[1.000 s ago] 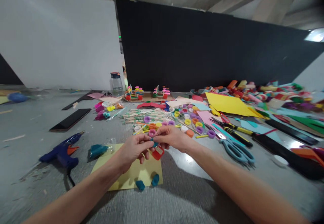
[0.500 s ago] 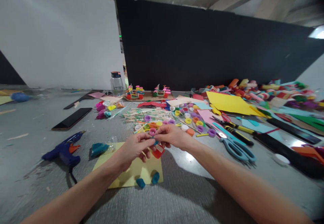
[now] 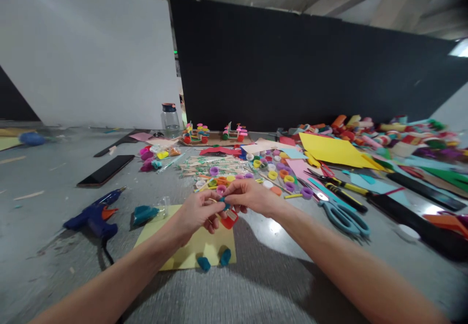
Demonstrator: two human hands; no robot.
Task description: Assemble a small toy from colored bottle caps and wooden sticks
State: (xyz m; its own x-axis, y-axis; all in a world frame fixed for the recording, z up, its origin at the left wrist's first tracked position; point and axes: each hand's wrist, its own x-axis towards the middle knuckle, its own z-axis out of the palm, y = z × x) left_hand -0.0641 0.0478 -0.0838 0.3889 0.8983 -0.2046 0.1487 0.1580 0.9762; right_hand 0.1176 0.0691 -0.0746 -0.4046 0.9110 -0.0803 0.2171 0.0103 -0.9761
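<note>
My left hand and my right hand meet over a yellow paper sheet. Both are closed, with a small teal clay piece pinched between their fingertips. Just below it shows a red part with pale sticks, like a bottle cap on a small craft model. The fingers cover much of it, and which hand bears it is hard to tell. Two teal clay lumps, one on the left and one on the right, lie near the sheet's front edge. A bag of teal clay lies at its left.
A blue glue gun and a black phone lie at left. Bottle caps and wooden sticks spread beyond my hands. Scissors and pliers are at right. Two small craft models stand behind, near a water bottle.
My hands stay almost in place, the fingers shifting slightly around the teal clay piece. The whole view has moved a little; the things on the table lie as before.
</note>
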